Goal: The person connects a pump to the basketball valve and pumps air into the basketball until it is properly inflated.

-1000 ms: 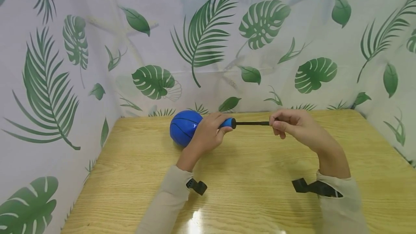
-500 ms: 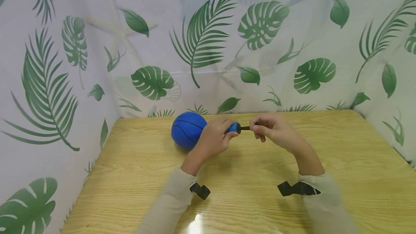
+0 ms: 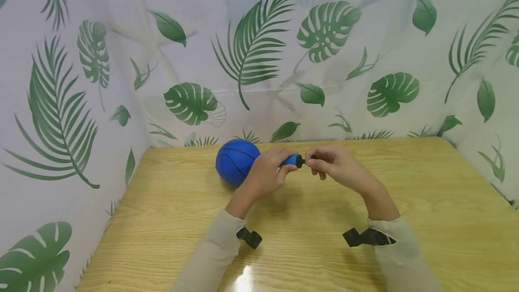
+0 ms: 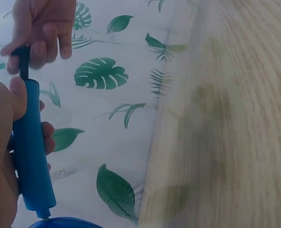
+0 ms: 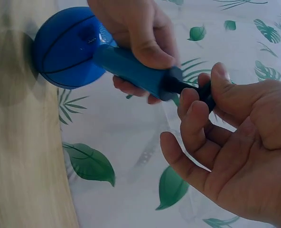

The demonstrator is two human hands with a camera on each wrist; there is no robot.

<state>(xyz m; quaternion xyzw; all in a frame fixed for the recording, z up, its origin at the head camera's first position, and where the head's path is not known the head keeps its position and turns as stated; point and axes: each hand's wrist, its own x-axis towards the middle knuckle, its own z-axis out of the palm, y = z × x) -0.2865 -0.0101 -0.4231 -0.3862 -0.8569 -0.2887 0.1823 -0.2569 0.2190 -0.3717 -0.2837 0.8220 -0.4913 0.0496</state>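
A blue hand pump (image 4: pixel 32 152) runs from the ball toward my right hand. My left hand (image 3: pixel 266 172) grips its barrel, with the thumb lying along the near end. At the pump's other end sits a small blue basketball (image 3: pixel 237 162) with black lines, resting on the table; the pump's narrow tip meets it in the left wrist view. My right hand (image 3: pixel 338 168) pinches the black handle (image 5: pixel 206 95) between thumb and fingers. Only a short piece of black rod shows between barrel and handle. In the head view my left hand hides most of the barrel.
The wooden table (image 3: pixel 308 247) has its far edge just behind the ball. A white cloth (image 3: pixel 251 57) printed with green leaves hangs at the back and both sides. Black straps with small cameras sit on both sleeves.
My right hand has moved left, pushing the long black rod almost fully into the barrel. The ball and my left hand have shifted slightly right, and the ball has turned a little.
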